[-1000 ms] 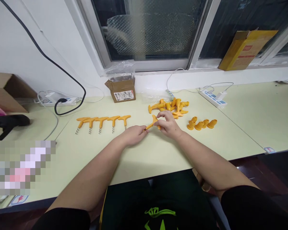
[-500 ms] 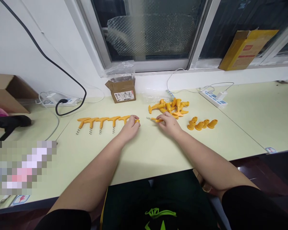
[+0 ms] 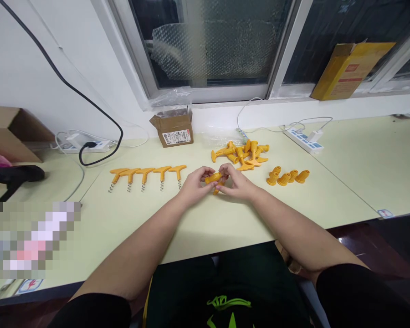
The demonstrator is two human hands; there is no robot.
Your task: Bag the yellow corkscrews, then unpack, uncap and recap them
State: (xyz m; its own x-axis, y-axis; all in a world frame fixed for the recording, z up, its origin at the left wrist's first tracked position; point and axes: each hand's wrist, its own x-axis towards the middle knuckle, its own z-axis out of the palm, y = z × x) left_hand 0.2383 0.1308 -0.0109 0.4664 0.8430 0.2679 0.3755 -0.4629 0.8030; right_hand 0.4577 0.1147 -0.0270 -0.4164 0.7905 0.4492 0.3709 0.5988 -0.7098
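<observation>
Both hands meet above the middle of the table. My left hand (image 3: 197,184) is closed around a yellow bell-shaped plastic sleeve (image 3: 212,178). Right beside it, my right hand (image 3: 237,183) grips a yellow T-handled corkscrew (image 3: 219,188), its handle partly behind my fingers. The corkscrew's metal spiral is out of sight, and I cannot tell how far it sits inside the sleeve. To the left lies a row of several T-handled corkscrews (image 3: 145,173) with bare spirals toward me. Several loose sleeves (image 3: 284,179) stand to the right.
Behind my hands is a pile of yellow corkscrew pieces (image 3: 248,152). A small cardboard box (image 3: 176,130) stands against the wall, with power strips (image 3: 304,140) at right and left. A black cable (image 3: 102,114) hangs at the left. A larger carton (image 3: 13,130) sits far left.
My hands have come together from either side. The right brought the corkscrew leftward to the sleeve in my left hand, which moved right, uncovering the last corkscrew of the row.
</observation>
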